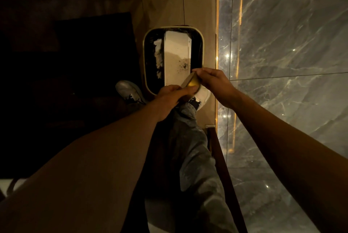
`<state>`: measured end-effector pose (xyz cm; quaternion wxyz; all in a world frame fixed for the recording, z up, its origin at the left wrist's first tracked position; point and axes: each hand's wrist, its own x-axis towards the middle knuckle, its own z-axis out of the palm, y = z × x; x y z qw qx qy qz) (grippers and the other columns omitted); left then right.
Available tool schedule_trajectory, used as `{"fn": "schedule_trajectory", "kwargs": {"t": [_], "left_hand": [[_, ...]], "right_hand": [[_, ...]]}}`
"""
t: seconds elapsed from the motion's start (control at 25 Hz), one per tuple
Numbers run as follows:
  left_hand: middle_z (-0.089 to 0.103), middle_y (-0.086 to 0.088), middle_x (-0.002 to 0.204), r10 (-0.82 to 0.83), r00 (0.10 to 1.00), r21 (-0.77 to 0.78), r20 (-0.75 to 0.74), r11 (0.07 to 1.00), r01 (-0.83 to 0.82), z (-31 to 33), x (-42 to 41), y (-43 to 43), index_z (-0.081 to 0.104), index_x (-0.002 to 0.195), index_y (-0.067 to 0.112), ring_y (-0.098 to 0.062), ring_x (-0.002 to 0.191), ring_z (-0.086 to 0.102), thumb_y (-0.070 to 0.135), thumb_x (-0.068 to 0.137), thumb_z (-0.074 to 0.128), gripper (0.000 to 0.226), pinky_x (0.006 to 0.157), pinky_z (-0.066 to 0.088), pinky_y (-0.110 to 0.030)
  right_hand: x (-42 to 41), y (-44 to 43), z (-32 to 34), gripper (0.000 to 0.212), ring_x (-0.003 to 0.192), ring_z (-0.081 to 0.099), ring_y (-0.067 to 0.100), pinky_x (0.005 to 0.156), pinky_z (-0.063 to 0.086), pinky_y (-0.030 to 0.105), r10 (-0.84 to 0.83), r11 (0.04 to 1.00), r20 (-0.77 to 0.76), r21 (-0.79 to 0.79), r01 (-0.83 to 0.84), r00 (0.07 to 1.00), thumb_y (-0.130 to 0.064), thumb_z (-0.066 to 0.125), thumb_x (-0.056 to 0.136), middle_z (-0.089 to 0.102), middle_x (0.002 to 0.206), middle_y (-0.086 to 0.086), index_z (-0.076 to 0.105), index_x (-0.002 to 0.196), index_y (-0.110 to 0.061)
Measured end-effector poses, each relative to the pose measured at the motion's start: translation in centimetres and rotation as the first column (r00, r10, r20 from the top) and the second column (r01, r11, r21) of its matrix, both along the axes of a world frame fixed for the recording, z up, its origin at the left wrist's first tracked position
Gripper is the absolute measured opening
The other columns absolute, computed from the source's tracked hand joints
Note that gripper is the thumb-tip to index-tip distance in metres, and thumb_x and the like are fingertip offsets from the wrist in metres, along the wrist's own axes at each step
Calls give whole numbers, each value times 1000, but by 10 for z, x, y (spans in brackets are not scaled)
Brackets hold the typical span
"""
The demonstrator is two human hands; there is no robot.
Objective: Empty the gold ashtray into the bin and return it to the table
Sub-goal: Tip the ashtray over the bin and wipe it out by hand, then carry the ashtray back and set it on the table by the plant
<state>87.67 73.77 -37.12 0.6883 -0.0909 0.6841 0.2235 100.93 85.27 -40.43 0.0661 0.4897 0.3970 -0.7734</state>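
Note:
The gold ashtray (192, 82) is tipped on edge over the near end of the bin (145, 59), its open side facing the bin. My left hand (169, 99) grips its near rim and my right hand (212, 83) pinches its far rim. The bin is a rounded rectangle with a pale rim and a dark liner. Inside it lies a white flat piece (177, 57) speckled with dark ash near the ashtray.
My two white shoes (128, 91) (203, 97) stand on the floor at the bin's near end, with grey trousers (192, 148) below. A grey marble wall (291, 63) with a lit gold strip runs along the right. A dark piece of furniture (75, 82) fills the left.

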Motion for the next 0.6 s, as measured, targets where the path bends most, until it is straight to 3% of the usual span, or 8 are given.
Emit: {"fn": "schedule_trajectory", "kwargs": {"t": [0.16, 0.24, 0.32, 0.44, 0.52, 0.6], "left_hand": [[59, -5, 135, 121, 991, -2, 51, 993, -121, 6, 13, -3, 58, 130, 17, -22, 132, 51, 39, 94, 57, 42, 110, 41, -38], [58, -1, 135, 271, 962, -26, 25, 962, -270, 14, 18, 2, 56, 128, 18, -24, 132, 51, 53, 89, 58, 53, 109, 42, -40], [54, -7, 141, 382, 924, -108, -26, 918, -383, 17, 19, 8, 48, 139, 16, -27, 130, 51, 58, 86, 59, 69, 111, 41, -44], [50, -10, 144, 424, 900, -135, -96, 891, -434, 26, 17, 20, 44, 143, 22, -30, 128, 50, 52, 93, 52, 59, 106, 45, -48], [47, -7, 143, 425, 896, -83, -129, 896, -436, 37, 13, 28, 48, 137, 32, -31, 127, 48, 45, 97, 49, 42, 100, 48, -49], [43, -2, 140, 327, 932, 9, -157, 944, -330, 52, 8, 34, 52, 128, 42, -28, 122, 46, 40, 98, 47, 30, 95, 50, -49]], "right_hand": [[8, -6, 10, 31, 115, 59, 23, 100, 45, 30, -12, 1000, 45, 9, 12, 999, -31, 47, 101, 63, 121, 20, 66, 113, -10], [12, -8, 15, 33, 114, 59, 27, 100, 47, 35, -23, 1000, 59, 23, 22, 998, -29, 47, 101, 62, 118, 22, 64, 114, -4], [16, -9, 23, 28, 107, 61, 24, 96, 51, 37, -31, 999, 74, 41, 28, 997, -24, 48, 101, 63, 109, 13, 62, 113, -4], [24, -10, 37, 17, 96, 61, 13, 83, 51, 31, -12, 994, 84, 109, 3, 996, -24, 50, 100, 62, 98, -2, 62, 104, -13], [28, -10, 47, 19, 91, 61, 12, 78, 51, 30, -24, 988, 93, 156, 9, 995, -26, 50, 100, 63, 95, -3, 62, 106, -13], [29, -8, 62, 25, 90, 64, 17, 75, 52, 32, -58, 978, 105, 205, 36, 993, -30, 50, 100, 65, 99, 4, 60, 113, -12]]}}
